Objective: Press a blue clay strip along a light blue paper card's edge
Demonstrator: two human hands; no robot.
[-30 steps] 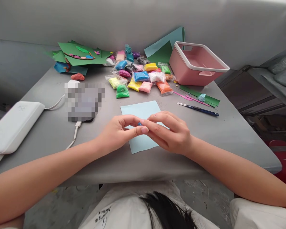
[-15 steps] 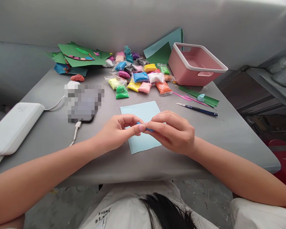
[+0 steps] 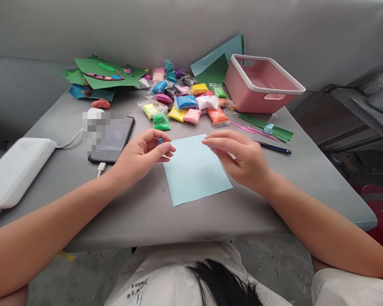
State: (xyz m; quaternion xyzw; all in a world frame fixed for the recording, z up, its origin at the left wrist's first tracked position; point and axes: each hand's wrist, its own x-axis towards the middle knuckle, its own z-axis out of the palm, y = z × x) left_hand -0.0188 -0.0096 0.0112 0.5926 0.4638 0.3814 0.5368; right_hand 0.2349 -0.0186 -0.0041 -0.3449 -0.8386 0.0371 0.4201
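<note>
My left hand (image 3: 140, 155) hovers over the left edge of a light blue paper sheet (image 3: 196, 174) and pinches a small piece of blue clay (image 3: 160, 140) between thumb and fingers. My right hand (image 3: 242, 159) is above the sheet's right edge, fingers curled with the fingertips pressed together; whether a bit of clay sits in them I cannot make out. The sheet lies flat on the grey table (image 3: 166, 212) between both hands.
Several bags of coloured clay (image 3: 185, 102) lie behind the sheet. A pink basket (image 3: 261, 85) stands back right, green paper crafts (image 3: 105, 72) back left. A phone (image 3: 113, 138) and white power bank (image 3: 15, 170) are on the left, a blue pen (image 3: 274, 148) on the right.
The hands were joined over the sheet working one blue piece; now they have parted, the left moving left and back with clay, the right moving right.
</note>
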